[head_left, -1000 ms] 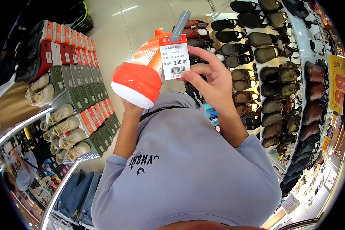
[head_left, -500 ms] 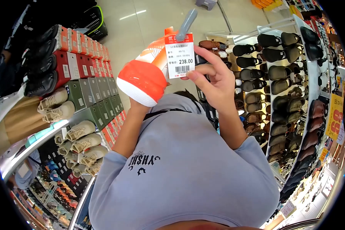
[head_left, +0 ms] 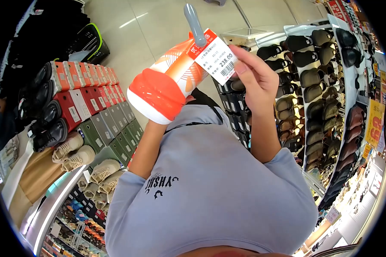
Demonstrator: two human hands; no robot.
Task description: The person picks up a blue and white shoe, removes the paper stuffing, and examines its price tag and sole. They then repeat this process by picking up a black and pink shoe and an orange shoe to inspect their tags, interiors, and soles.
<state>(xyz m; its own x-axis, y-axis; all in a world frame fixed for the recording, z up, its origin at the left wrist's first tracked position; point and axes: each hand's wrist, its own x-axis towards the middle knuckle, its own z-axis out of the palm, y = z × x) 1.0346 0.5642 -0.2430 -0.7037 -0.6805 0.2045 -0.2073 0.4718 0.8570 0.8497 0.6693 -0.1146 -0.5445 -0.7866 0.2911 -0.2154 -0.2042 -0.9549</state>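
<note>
An orange-and-white sneaker (head_left: pixel 158 94) with a thick white sole is held up in front of my chest, its heel toward me. Under it is my left hand (head_left: pixel 189 99), mostly hidden by the shoe, with only a bit of finger showing. A white price tag (head_left: pixel 216 60) with a red top strip, a barcode and the figure 238.00 hangs at the shoe. My right hand (head_left: pixel 259 81) pinches the tag's edge between thumb and fingers. A long grey plastic piece (head_left: pixel 194 25) sticks up at the tag's upper end.
Stacked shoe boxes (head_left: pixel 88 100) stand on the left, with black shoes and beige sneakers (head_left: pixel 79 158) beside them. A black basket with a green rim (head_left: pixel 101 40) sits on the floor behind. Shoe racks (head_left: pixel 313 85) line the right, near a yellow price sign (head_left: pixel 375 124).
The tag has turned clockwise and tilted, and my right hand has moved right and slightly down with it. The sneaker has shifted a little left, showing more of its side. The view has shifted slightly.
</note>
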